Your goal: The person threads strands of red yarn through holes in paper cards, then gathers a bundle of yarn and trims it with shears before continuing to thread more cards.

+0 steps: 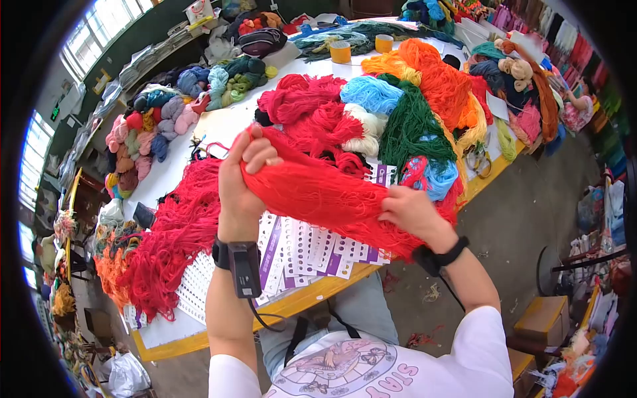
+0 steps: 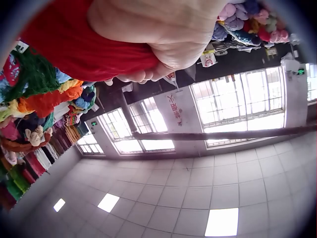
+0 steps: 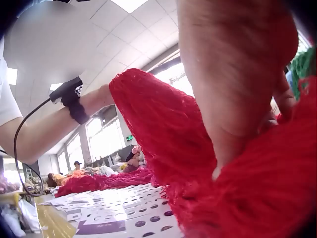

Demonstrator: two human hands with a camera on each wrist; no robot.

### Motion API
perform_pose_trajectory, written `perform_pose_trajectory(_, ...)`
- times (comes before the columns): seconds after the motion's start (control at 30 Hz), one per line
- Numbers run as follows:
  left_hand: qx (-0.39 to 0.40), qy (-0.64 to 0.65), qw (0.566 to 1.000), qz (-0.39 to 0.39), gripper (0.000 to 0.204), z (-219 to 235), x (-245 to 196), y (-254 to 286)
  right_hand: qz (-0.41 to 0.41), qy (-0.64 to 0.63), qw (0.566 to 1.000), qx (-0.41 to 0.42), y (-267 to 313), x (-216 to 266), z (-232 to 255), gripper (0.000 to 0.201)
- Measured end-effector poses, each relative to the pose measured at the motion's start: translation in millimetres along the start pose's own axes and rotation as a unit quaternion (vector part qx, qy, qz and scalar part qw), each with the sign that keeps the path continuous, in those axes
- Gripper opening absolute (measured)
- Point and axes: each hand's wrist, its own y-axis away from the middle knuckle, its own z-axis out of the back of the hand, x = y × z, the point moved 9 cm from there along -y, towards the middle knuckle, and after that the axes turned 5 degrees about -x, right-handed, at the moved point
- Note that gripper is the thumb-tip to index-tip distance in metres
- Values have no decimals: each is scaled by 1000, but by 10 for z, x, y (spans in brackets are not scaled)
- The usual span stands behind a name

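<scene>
A long bundle of bright red yarn (image 1: 318,189) is held up above the table, stretched between both hands. The left hand (image 1: 249,172) is curled round its upper left end; in the left wrist view the red yarn (image 2: 64,47) passes under the left palm (image 2: 153,29). Farther along the bundle, the right hand (image 1: 415,212) pinches the strands, and the loose end hangs past it. From the right wrist, the right hand's fingers (image 3: 237,134) press into the red yarn (image 3: 163,124), with their tips partly hidden in it.
Darker red yarn (image 1: 179,225) lies along the table's left part. Behind the hands are crimson, blue (image 1: 371,95), green (image 1: 415,123) and orange yarn (image 1: 431,79). Printed cards with purple bands (image 1: 298,245) lie beneath. The table's yellow edge (image 1: 318,292) runs before the person's legs.
</scene>
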Motion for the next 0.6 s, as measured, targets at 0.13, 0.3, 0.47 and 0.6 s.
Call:
perform_pose_trajectory(0.13, 135, -30, 989, 44, 19, -1013, 127, 18, -168, -132, 974, -80, 694, -332, 782, 12)
perform_pose_trajectory(0.3, 341, -247, 906, 48, 25, -2432, 478, 517, -407, -282, 864, -93, 2369, -1020, 670, 11)
perform_pose_trajectory(0.47, 381, -438, 814, 1, 24, -2870, 541, 1322, -577, 113, 779, 219, 4405, -1524, -251, 15)
perform_pose_trajectory(0.6, 335, -541, 769, -54, 25, -2968, 312, 2001, -649, 102, 736, 166, 4715, -1745, -304, 20)
